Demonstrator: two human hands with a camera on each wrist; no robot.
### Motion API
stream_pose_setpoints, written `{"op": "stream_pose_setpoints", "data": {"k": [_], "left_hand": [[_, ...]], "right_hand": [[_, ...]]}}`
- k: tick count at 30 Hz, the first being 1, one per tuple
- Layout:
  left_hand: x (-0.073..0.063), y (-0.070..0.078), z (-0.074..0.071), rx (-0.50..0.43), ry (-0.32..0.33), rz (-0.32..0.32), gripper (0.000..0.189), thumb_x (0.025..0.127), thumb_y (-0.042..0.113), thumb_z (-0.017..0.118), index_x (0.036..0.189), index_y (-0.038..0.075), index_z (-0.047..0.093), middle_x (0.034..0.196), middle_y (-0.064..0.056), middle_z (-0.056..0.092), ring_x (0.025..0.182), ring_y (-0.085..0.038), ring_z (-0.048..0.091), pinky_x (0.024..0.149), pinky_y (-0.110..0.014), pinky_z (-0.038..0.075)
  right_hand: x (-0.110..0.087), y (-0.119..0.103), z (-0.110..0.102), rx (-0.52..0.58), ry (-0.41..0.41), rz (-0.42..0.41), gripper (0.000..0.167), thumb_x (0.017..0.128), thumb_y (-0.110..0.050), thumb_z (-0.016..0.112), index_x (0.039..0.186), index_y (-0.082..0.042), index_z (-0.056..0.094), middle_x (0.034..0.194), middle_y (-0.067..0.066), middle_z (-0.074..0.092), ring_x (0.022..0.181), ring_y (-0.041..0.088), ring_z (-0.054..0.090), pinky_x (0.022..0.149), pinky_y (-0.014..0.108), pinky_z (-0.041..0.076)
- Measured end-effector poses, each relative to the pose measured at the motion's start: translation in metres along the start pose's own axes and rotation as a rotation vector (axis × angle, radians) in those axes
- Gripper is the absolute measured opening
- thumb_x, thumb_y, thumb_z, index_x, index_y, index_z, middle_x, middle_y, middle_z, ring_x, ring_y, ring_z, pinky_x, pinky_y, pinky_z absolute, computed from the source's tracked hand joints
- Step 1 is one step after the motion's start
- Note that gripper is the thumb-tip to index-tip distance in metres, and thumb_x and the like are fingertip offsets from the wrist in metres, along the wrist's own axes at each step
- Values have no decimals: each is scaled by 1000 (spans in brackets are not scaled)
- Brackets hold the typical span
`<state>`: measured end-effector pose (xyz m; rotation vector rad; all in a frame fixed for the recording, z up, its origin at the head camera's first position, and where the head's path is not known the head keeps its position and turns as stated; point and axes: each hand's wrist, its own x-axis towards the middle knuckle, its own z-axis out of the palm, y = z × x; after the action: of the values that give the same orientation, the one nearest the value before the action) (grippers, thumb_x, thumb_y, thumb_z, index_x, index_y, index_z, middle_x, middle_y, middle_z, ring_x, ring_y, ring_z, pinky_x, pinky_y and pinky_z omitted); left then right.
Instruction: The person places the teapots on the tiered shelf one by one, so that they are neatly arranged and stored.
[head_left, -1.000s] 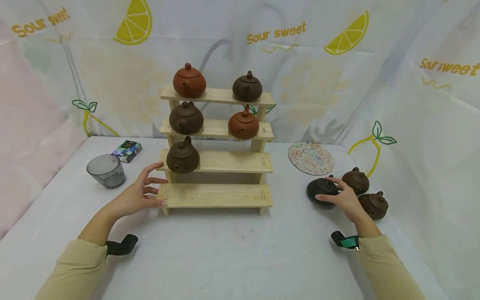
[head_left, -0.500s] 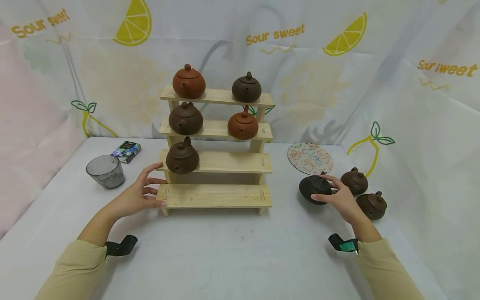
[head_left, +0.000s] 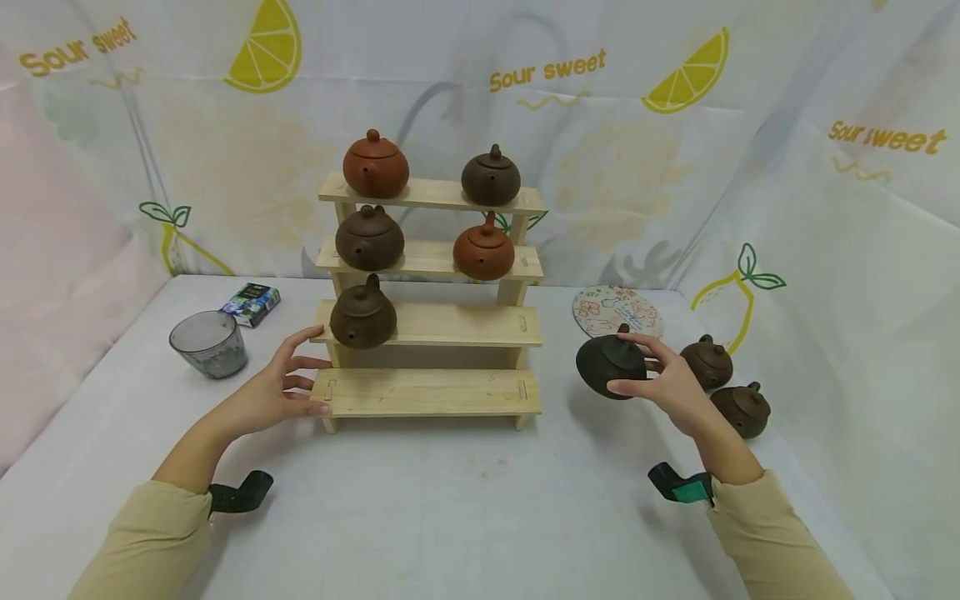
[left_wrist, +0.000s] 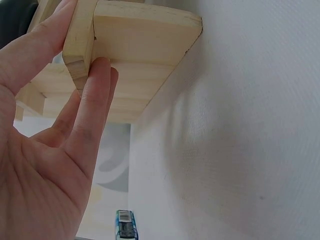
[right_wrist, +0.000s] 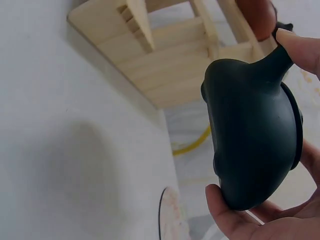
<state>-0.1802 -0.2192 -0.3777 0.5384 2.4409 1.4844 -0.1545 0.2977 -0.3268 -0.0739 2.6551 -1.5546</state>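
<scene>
My right hand (head_left: 671, 390) grips a black teapot (head_left: 603, 367), held tilted above the table to the right of a stepped wooden rack (head_left: 431, 392). Close up in the right wrist view, the black teapot (right_wrist: 250, 135) sits between the thumb and the other fingers. At the rack's left end, my left hand (head_left: 273, 392) holds the wood; in the left wrist view its thumb and fingers lie on either side of a wooden upright (left_wrist: 80, 45). Several teapots stand on the rack, including a brown teapot (head_left: 363, 315) on its third step; the lowest step is bare.
Two brown teapots (head_left: 707, 362) (head_left: 741, 408) stand on the right, behind my right hand. A round patterned mat (head_left: 618, 310) lies at the back right. On the left are a grey glass cup (head_left: 210, 346) and a small printed box (head_left: 252, 304).
The black teapot has risen off the table and moved left in my right hand, tilting as it went. My left hand stays at the rack.
</scene>
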Motion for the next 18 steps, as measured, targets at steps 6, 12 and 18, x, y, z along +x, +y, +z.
{"op": "stream_pose_setpoints", "data": {"k": [6, 12, 18], "left_hand": [[0, 0, 0, -20, 1, -5, 109, 74, 9, 79, 147, 25, 1, 132, -30, 38, 98, -35, 52, 75, -27, 48], [0, -1, 0, -17, 0, -6, 109, 74, 10, 79, 147, 25, 0, 132, -30, 38, 99, -35, 52, 75, -27, 48], [0, -1, 0, -17, -1, -6, 109, 74, 10, 79, 147, 25, 0, 132, -31, 38, 99, -36, 53, 75, -27, 48]], "right_hand": [[-1, -18, 2, 31, -34, -58, 73, 77, -11, 76, 140, -8, 38, 131, 20, 37, 116, 35, 39, 78, 29, 45], [1, -32, 7, 50, -90, -102, 72, 77, -9, 75, 139, -9, 40, 131, 18, 37, 115, 33, 40, 78, 30, 47], [8, -45, 17, 100, -144, -141, 73, 74, -7, 77, 137, -9, 42, 131, 18, 39, 113, 33, 42, 77, 33, 48]]}}
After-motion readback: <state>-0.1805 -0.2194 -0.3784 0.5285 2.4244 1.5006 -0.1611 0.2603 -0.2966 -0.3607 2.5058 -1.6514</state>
